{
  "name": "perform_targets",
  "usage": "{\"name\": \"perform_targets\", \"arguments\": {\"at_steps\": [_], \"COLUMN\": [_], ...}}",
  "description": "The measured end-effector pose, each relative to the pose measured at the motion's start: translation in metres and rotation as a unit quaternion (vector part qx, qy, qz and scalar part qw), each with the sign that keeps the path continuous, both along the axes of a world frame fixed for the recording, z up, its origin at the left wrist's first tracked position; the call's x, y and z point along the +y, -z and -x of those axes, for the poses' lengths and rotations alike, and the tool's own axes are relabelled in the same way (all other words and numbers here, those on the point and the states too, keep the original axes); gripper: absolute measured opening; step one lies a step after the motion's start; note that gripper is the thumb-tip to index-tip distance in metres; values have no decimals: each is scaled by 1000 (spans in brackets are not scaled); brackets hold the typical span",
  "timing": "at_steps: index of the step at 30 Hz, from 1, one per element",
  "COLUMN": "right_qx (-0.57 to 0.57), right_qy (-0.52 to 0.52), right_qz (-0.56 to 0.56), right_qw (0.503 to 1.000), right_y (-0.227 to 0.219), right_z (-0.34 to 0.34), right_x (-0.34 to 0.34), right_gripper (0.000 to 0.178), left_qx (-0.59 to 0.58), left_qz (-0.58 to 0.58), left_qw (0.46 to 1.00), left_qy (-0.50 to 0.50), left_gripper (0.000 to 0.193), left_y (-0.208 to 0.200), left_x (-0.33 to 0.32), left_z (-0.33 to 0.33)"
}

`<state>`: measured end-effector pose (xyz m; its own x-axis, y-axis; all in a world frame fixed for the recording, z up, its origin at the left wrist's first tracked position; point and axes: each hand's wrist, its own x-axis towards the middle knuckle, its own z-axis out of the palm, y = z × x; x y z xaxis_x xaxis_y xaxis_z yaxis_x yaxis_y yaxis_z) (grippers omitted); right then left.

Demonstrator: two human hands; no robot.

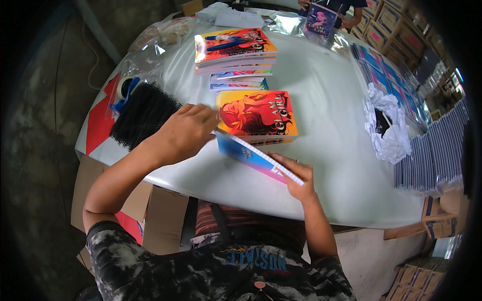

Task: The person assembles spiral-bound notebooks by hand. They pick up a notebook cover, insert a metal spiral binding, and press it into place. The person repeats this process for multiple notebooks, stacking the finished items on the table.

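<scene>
My right hand (pixel 298 173) grips one end of a notebook (pixel 248 158) with a blue-to-pink cover, held tilted above the table with its white, ridged-looking edge upward. My left hand (pixel 188 131) is at the notebook's other end, fingers curled together; whatever they pinch is hidden. Just beyond lies a low stack of orange-red notebooks (pixel 258 114) with an illustrated cover. Beside my left forearm is a pile of black spiral binding coils (pixel 143 113).
Farther back stands a taller notebook stack (pixel 235 50) with blue pens (pixel 226 44) on top. A tape dispenser (pixel 125 95) sits behind the coils. Crumpled white paper (pixel 386 123) and bound notebooks (pixel 434 150) lie at right. Another person's hand (pixel 346 21) is at the far side.
</scene>
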<state>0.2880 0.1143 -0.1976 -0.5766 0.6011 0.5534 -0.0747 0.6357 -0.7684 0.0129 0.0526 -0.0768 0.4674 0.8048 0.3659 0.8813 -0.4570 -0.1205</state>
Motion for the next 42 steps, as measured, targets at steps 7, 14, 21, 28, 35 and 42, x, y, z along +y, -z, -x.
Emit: {"name": "perform_targets", "arguments": {"at_steps": [7, 14, 21, 28, 35, 42], "right_qx": [33, 47, 46, 57, 73, 77], "right_qy": [13, 27, 1, 12, 15, 14], "right_qz": [-30, -77, -147, -154, -152, -87], "right_qw": [999, 996, 988, 986, 986, 993], "right_y": [2, 1, -5, -1, -3, 3], "right_z": [3, 8, 11, 8, 9, 12], "right_x": [-10, -19, -22, -30, -28, -30], "right_gripper": [34, 36, 34, 34, 29, 36], "left_qx": [41, -19, -86, -57, 25, -175], "left_qz": [44, -151, -311, -299, -200, -98], "left_qw": [998, 985, 946, 951, 977, 971], "left_qy": [9, -87, -12, 51, 68, 130], "left_gripper": [25, 74, 120, 106, 111, 102], "left_y": [-3, 52, 119, 132, 149, 178], "left_x": [-1, -12, -1, -32, -46, -44], "left_z": [0, -12, 28, -16, -23, -30]}}
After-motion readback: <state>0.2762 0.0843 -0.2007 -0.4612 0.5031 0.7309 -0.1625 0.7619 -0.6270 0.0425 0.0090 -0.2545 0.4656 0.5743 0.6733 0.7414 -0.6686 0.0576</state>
